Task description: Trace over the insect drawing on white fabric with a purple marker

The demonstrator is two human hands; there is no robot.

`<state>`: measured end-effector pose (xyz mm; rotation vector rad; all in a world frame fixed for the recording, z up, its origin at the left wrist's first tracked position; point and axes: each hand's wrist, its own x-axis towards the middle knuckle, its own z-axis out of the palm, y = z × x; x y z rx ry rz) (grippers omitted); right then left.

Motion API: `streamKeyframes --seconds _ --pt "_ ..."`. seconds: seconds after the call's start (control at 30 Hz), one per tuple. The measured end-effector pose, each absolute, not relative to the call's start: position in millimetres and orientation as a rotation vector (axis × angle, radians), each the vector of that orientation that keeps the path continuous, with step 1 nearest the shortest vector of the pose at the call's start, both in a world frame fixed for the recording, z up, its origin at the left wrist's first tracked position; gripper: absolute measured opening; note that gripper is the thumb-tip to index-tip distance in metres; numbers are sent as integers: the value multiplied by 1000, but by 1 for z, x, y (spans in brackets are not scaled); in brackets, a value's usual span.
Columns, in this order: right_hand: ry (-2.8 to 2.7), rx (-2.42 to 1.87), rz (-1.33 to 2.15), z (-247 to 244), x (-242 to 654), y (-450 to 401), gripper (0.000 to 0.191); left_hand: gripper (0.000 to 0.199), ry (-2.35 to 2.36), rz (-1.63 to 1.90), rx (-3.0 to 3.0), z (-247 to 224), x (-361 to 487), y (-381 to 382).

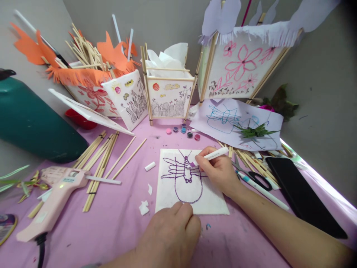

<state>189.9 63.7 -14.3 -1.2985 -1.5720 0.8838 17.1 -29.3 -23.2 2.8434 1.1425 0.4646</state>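
Note:
A white square panel [167,197] lies on the pink-purple cloth, bearing an insect drawn in dark purple lines with a dashed curve beneath it. Pinched in my right hand [219,169] is a white marker [213,154], its purple tip at the insect's body near the panel's upper middle. My left hand [173,232] rests at the panel's bottom edge, its fingers curled together; what they hold, if anything, is hidden. Left of the panel lies a white marker cap [150,166], with small white scraps [144,208] below it.
A pink glue gun [60,197] and bundled sticks [97,163] lie left. Decorated lanterns [170,96] stand behind. Scissors [260,180], a black phone [302,193] and a drawing sheet [214,128] are on the right. Small paint pots [183,130] sit beyond the panel.

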Motion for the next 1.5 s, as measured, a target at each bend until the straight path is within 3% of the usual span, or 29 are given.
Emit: streamKeyframes --seconds 0.77,1.3,1.5 --pt "-1623 -1305 899 -14 189 63 19 14 1154 395 2828 -25 18 -30" --pt "-1576 -1407 687 -12 190 64 20 14 1158 414 2825 -25 17 -31" --pt "-1496 -1322 835 -15 191 63 21 14 1161 361 2824 -22 18 -31"
